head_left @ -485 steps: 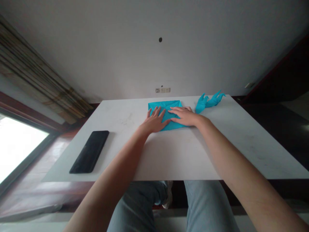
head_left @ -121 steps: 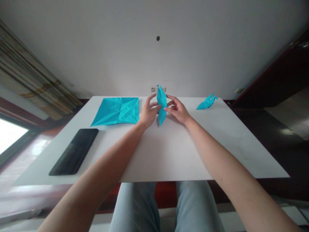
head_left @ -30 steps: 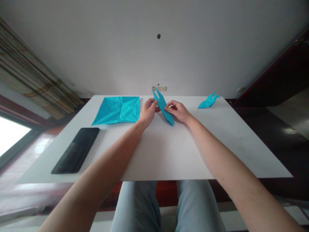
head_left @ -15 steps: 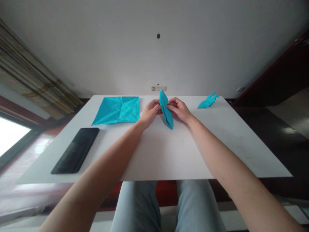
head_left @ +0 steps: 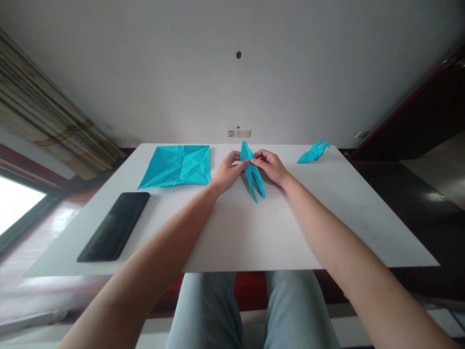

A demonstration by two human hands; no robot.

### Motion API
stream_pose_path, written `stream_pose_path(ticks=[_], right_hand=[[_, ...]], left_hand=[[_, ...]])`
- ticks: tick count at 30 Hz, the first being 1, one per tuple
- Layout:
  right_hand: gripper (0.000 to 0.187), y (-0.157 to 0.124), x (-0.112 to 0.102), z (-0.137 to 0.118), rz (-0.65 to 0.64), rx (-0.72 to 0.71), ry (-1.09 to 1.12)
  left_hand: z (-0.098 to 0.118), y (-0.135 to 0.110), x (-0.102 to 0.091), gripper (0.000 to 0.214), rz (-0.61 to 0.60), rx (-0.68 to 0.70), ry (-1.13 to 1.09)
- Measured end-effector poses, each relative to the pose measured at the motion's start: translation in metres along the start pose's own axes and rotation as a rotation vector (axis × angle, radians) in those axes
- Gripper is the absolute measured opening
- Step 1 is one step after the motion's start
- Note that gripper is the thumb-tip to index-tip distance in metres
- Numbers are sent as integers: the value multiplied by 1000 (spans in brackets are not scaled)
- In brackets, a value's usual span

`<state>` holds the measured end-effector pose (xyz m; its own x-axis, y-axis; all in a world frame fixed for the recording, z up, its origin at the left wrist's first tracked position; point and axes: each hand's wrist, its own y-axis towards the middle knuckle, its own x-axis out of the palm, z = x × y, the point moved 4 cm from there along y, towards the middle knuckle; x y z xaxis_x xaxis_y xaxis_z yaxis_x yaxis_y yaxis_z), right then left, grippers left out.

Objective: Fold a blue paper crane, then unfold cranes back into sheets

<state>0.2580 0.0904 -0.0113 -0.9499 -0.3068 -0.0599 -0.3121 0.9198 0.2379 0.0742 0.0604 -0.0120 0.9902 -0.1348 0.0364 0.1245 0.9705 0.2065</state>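
Between my hands, a little above the white table (head_left: pixel 254 242), is a folded piece of blue origami paper (head_left: pixel 247 151). It is long and narrow, with a pointed far end and two separate pointed legs towards me. My left hand (head_left: pixel 230 170) grips its left side, the thumb lying across the middle of the fold. On the right edge, my right hand (head_left: pixel 271 166) pinches the paper between thumb and fingers. Some fingertips are hidden behind the paper.
A creased blue paper sheet (head_left: pixel 178 166) lies unfolded at the back left. Nearer me on that side is a black phone (head_left: pixel 114 227). At the back right stands a folded blue paper crane (head_left: pixel 313 152). Wall sockets (head_left: pixel 239 133) show beyond the table.
The folded paper has turned in my hands and its two near legs now show apart. My left thumb has moved right, onto the paper's front. Phone, sheet and crane stay put.
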Motion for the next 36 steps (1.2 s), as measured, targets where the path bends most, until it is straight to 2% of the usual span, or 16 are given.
stream_pose_path(ticks=[3, 7, 11, 17, 19, 24, 30, 36], right_hand=[[46, 2, -1, -1, 25, -52, -10], [49, 3, -2, -4, 42, -101, 9], [43, 1, 0, -7, 26, -136, -25], [54, 1, 4, -2, -57, -85, -26], [52, 3, 0, 0, -8, -97, -23], [47, 6, -11, 0, 196, -124, -7], [56, 7, -16, 2, 262, -86, 50], [57, 10, -27, 7, 375, -121, 25]], left_hand=[[1, -2, 1, 30, -8, -11, -20], [2, -2, 3, 30, -31, -3, -55], [3, 0, 1, 20, 9, 11, -43], [1, 0, -2, 35, 104, -20, -40], [3, -3, 0, 38, 82, -25, -27], [8, -13, 9, 40, -98, 7, 155], [4, -11, 7, 24, -66, -11, 239], [7, -9, 3, 22, -1, 62, 350]])
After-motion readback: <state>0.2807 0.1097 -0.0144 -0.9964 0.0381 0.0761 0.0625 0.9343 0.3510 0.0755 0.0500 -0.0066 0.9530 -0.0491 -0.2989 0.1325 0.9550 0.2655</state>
